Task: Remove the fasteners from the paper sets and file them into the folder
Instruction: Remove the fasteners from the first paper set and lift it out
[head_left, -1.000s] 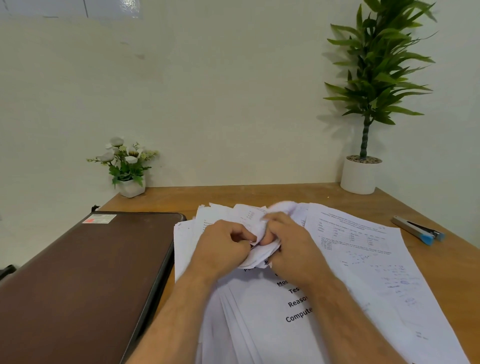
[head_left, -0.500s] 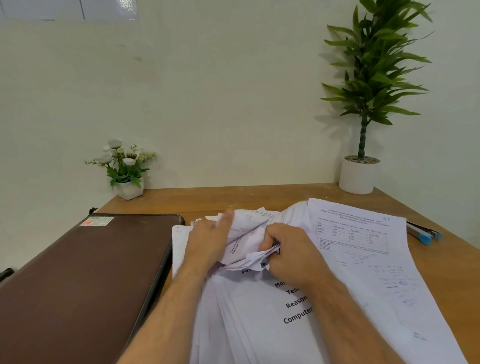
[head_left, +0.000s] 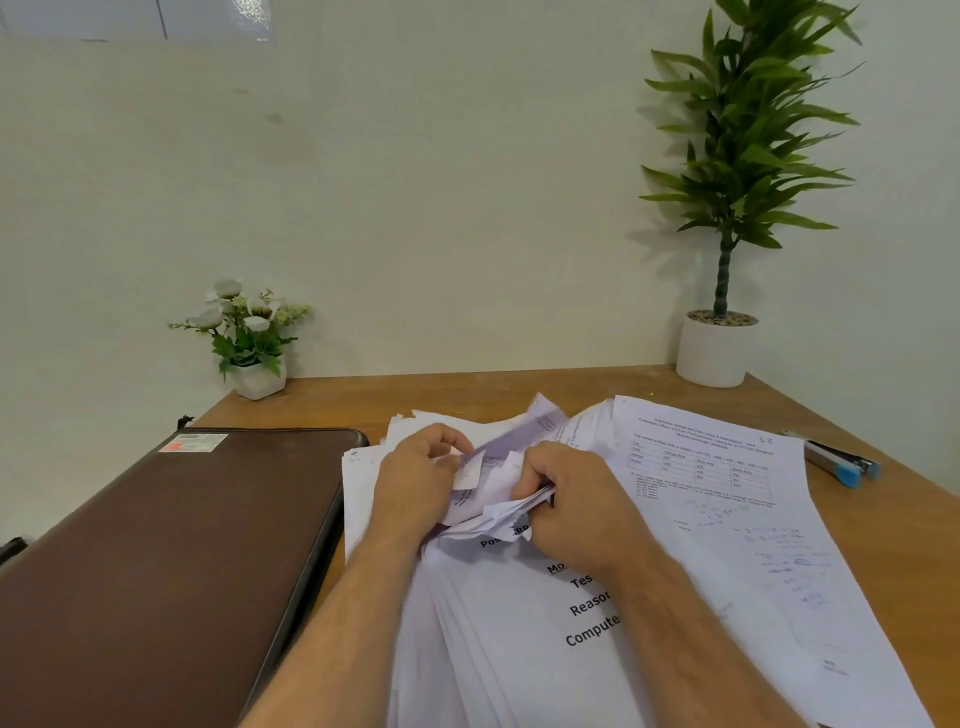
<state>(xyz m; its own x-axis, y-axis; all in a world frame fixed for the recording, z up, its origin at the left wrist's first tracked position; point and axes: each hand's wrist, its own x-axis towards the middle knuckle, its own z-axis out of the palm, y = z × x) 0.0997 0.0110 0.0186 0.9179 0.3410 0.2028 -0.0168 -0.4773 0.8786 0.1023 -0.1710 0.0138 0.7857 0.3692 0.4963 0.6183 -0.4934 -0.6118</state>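
- Paper sets (head_left: 597, 649): a thick, fanned pile of printed sheets on the wooden table (head_left: 883, 519), running from the near edge of view up to mid-table. The top sheet carries large bold headings, partly covered by the forearms.
- Folder (head_left: 171, 545): dark brown, closed and flat, just beside the pile on its left, a small label at its far corner. No sheet lies on it; filing is judged not yet begun as far as can be seen.
- Right hand (head_left: 576, 499): fingers curled, pinching the crumpled top corner of the pile. A small dark piece shows at the fingertips; whether it is a fastener cannot be told.
- Left hand (head_left: 421, 483): fingers curled round the folded-back corner leaves, holding them up and to the left of the right hand, the two hands almost touching.
- Loose sheet (head_left: 727, 478): a printed table with handwriting, lying over the right of the pile.
- Step in hand, as a judgement: freeing a fastener at the corner of one set. No removed fasteners are visible on the table, so most of the task appears to remain.
- Stapler (head_left: 836, 465): grey with blue tip, on the table to the right, apart from the papers.
- Flower pot (head_left: 249, 343): small, white, at the far left by the wall.
- Potted plant (head_left: 722, 291): tall, green, white pot, far right corner.
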